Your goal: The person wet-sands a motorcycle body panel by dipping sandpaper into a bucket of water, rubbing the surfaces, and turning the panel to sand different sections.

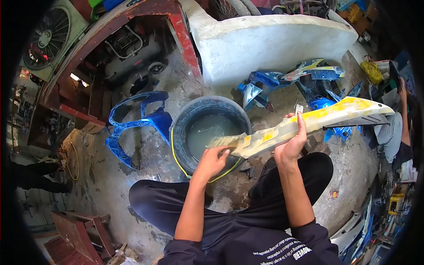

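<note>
A long motorcycle fairing panel (269, 135), patchy yellow and off-white with a dark inner side, slants up to the right across my lap. My right hand (290, 145) is closed around its middle, with the thumb up along the near face. My left hand (212, 163) is closed at the panel's lower left end, fingers curled over it. Whether a thin sheet lies under those fingers, I cannot tell. That end hangs over the rim of a dark bucket (182, 128) holding cloudy water. A small white piece (299, 108) shows just beyond my right fingertips.
A blue fairing frame (162, 120) lies left of the bucket. More blue panels (265, 79) lie on the concrete ahead, before a white low wall (265, 42). Another person's arm (404, 110) shows far right. A wooden stool (77, 234) stands lower left; a small red packet (333, 194) lies right.
</note>
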Tool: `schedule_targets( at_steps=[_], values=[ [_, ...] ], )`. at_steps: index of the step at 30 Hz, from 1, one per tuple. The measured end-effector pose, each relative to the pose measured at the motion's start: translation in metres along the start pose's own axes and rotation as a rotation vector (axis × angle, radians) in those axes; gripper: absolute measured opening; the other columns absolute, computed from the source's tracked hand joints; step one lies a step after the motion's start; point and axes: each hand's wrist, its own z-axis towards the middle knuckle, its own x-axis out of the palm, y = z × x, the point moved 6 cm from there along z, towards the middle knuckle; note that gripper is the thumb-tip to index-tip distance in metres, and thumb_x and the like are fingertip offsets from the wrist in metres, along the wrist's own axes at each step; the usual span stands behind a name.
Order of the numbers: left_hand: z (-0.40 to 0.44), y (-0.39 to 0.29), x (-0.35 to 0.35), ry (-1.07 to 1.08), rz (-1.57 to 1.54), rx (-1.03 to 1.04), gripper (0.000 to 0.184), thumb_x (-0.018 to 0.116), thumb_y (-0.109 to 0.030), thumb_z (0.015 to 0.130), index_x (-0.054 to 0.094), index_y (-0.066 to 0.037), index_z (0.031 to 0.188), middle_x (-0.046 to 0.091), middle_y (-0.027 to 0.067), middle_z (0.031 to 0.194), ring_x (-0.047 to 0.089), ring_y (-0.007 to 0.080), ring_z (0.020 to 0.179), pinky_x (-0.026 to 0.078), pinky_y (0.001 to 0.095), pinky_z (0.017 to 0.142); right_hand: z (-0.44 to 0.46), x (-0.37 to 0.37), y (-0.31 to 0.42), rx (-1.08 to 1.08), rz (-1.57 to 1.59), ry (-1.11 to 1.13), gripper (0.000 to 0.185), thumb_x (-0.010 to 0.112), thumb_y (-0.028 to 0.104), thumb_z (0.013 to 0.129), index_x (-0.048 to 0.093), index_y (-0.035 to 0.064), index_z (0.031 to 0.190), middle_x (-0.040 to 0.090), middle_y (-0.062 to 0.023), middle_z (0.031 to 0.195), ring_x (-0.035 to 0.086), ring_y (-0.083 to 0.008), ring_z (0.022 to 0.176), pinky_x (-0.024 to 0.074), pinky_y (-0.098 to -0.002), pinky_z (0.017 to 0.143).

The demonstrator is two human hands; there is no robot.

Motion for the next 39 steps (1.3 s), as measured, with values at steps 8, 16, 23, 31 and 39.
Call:
schedule_targets(
  at_steps=[8,16,23,31,39],
  values=[
    [-0.016,-0.030,0.016,-0.068,-0.302,0.352,0.035,0.060,-0.010,0.101,0.067,-0.002,0.134,0.067,0.0211,0.135,0.064,0.0344,0.128,0.049,0.0390,0.108,0.000,-0.009,0.005,-0.039,-0.087,0.055,0.031,0.056,0.026,0.104,0.055,0.0038,0.126,0.065,-0.0079,0.107,0.059,-0.0195,0.105,0.0434,-0.0339,0.101],
    [-0.003,0.001,0.035,-0.083,-0.020,-0.064,0.031,0.063,-0.020,0.100,0.073,-0.006,0.126,0.073,0.0267,0.107,0.074,0.0372,0.102,0.056,0.0365,0.085,0.009,-0.017,0.010,-0.062,-0.146,0.097,0.030,0.050,0.022,0.103,0.052,0.0023,0.126,0.064,-0.0074,0.107,0.059,-0.0193,0.105,0.0435,-0.0340,0.101],
    [0.011,0.074,0.037,-0.390,0.017,-0.119,0.032,0.063,-0.017,0.100,0.071,-0.007,0.129,0.072,0.0278,0.112,0.072,0.0386,0.108,0.055,0.0418,0.093,0.007,-0.013,0.014,-0.001,-0.160,0.056,0.034,0.056,0.021,0.098,0.055,-0.0027,0.122,0.064,-0.0126,0.105,0.062,-0.0267,0.107,0.0455,-0.0371,0.104],
    [-0.030,-0.014,0.062,-0.232,-0.158,0.361,0.035,0.061,-0.010,0.101,0.066,-0.004,0.135,0.061,0.0218,0.142,0.056,0.0359,0.136,0.047,0.0410,0.113,0.008,-0.011,0.010,-0.004,-0.130,0.159,0.041,0.057,0.018,0.092,0.053,-0.0015,0.128,0.062,-0.0151,0.114,0.061,-0.0310,0.115,0.0446,-0.0422,0.108],
    [-0.033,-0.003,0.077,-0.399,-0.157,0.271,0.030,0.062,-0.009,0.100,0.069,0.003,0.127,0.065,0.0261,0.134,0.061,0.0375,0.130,0.049,0.0426,0.110,0.002,-0.020,0.012,0.091,-0.044,0.306,0.040,0.057,0.018,0.089,0.054,0.0020,0.125,0.059,-0.0119,0.113,0.058,-0.0287,0.117,0.0421,-0.0436,0.109]
  ],
)
